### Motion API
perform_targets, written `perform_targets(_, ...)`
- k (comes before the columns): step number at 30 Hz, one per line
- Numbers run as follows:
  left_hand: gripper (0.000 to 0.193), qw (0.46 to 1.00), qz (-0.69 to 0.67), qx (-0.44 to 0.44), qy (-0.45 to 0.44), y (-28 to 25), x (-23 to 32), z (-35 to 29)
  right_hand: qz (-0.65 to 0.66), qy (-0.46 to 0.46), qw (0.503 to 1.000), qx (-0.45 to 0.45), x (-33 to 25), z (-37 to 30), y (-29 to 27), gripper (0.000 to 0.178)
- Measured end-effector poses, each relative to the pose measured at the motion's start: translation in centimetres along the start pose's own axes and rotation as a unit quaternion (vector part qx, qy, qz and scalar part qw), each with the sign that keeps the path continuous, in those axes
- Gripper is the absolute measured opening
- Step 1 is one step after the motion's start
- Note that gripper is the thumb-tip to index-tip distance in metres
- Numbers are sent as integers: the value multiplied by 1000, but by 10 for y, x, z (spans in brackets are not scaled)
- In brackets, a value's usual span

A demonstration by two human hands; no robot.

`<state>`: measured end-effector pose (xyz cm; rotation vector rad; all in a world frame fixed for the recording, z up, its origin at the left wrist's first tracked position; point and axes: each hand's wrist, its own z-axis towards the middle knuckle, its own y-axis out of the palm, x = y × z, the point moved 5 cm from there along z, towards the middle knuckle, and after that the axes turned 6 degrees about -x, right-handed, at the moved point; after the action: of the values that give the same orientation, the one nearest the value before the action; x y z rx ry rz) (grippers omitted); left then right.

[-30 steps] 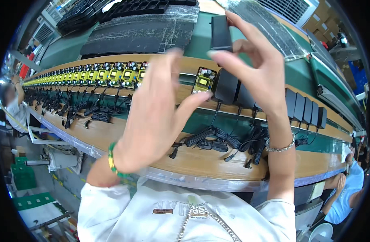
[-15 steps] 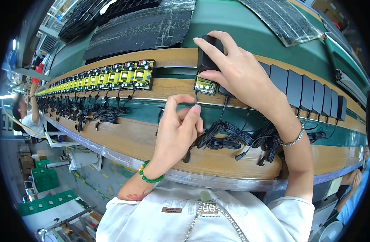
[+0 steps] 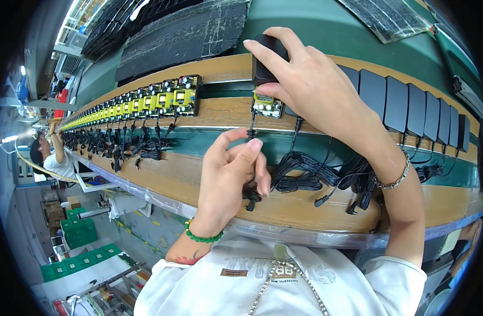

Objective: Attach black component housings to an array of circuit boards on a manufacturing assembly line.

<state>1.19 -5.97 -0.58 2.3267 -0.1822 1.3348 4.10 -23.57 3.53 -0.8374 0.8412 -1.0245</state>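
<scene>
My right hand (image 3: 318, 89) is closed round a black plastic adapter housing (image 3: 267, 66), holding it upright. Part of a green circuit board (image 3: 266, 107) with yellow and silver components shows just below the housing, its upper end hidden by the housing and my fingers. From this board a black power cord (image 3: 251, 120) runs down to a ribbed strain relief. My left hand (image 3: 228, 174) pinches the cord about there between thumb and index finger, the other fingers curled. Coiled black cable (image 3: 299, 176) lies to the right of that hand.
Along the wooden rail to the left stands a long row of yellow-and-green circuit boards (image 3: 183, 98) with bundled cords. Several closed black adapters (image 3: 397, 102) line the right side. Black slabs (image 3: 183, 39) lie on the green surface (image 3: 299, 16) behind. Another person (image 3: 57, 152) works at the far left.
The whole view has shifted slightly. My left fingers sit a little lower on the cord, baring the strain relief. My right hand still holds the housing above the board.
</scene>
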Motion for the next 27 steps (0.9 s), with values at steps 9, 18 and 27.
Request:
perform_targets(9,25,987,-116,-113,1,-3,3,22,-10,13,1000,-26,-1,4,-3,59)
perform_targets(18,29,997,-7,-71,-11,14,4,23,-16,5,1000,-17,-1,4,-1,57)
perform_targets(27,33,989,147,-3,27,15,10,17,-19,-40,995,93,-4,0,-7,27)
